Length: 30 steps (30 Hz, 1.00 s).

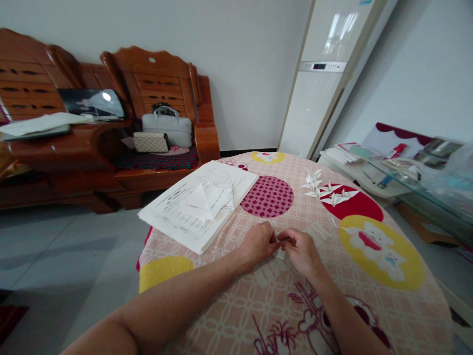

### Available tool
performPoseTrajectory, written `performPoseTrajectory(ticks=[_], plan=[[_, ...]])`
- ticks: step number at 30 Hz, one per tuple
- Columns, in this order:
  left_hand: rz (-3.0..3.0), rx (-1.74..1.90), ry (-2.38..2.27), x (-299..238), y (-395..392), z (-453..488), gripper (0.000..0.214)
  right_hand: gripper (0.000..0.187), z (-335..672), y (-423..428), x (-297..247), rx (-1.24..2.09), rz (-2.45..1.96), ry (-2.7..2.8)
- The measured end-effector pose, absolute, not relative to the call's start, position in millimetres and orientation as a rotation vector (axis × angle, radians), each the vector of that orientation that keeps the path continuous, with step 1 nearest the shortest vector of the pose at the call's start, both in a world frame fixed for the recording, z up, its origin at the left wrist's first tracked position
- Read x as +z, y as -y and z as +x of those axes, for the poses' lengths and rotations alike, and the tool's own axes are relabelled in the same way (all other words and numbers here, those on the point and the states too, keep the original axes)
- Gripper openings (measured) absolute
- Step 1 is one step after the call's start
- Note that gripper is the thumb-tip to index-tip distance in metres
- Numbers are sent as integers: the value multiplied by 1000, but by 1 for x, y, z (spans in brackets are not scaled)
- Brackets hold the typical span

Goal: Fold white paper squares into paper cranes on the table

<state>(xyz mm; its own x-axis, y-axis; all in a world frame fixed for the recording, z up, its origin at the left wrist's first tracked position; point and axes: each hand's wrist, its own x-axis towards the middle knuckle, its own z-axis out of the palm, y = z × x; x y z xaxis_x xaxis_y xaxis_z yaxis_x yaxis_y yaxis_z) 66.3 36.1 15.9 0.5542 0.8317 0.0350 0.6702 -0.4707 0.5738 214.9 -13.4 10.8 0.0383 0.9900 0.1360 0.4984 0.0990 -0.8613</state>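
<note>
Over the middle of the round table, my left hand (260,240) and my right hand (301,250) meet with fingertips pinched together. Between them is a small white piece of paper (280,254), mostly covered by the fingers, so its folds cannot be made out. Both hands appear closed on it. Several white folded paper cranes (338,198) stand beyond my right hand. To the left of my hands lies a thick stack of printed sheets (173,207), with folded white paper pieces (207,201) on top.
A patterned pink tablecloth (236,301) covers the table. Thin paper scraps (321,230) lie beyond my right hand. At right stands a glass-topped side table (414,182) with clutter. Wooden chairs (155,79) holding bags (168,129) and a tall air conditioner (314,98) line the wall.
</note>
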Motion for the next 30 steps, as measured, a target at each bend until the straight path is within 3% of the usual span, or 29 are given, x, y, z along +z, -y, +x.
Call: performPoseTrajectory(ticks=[3, 10, 18, 30], plan=[[2281, 420, -1143, 18, -41, 57, 15, 22, 215, 11, 11, 777, -1550, 1579], [2099, 352, -938, 23, -58, 27, 21, 15, 211, 12, 10, 712, -1577, 1603], [2148, 378, -979, 23, -53, 30, 13, 12, 206, 12, 7, 650, -1575, 1581], [2218, 305, -963, 33, -55, 27, 23, 11, 194, 11, 9, 557, -1642, 1602]])
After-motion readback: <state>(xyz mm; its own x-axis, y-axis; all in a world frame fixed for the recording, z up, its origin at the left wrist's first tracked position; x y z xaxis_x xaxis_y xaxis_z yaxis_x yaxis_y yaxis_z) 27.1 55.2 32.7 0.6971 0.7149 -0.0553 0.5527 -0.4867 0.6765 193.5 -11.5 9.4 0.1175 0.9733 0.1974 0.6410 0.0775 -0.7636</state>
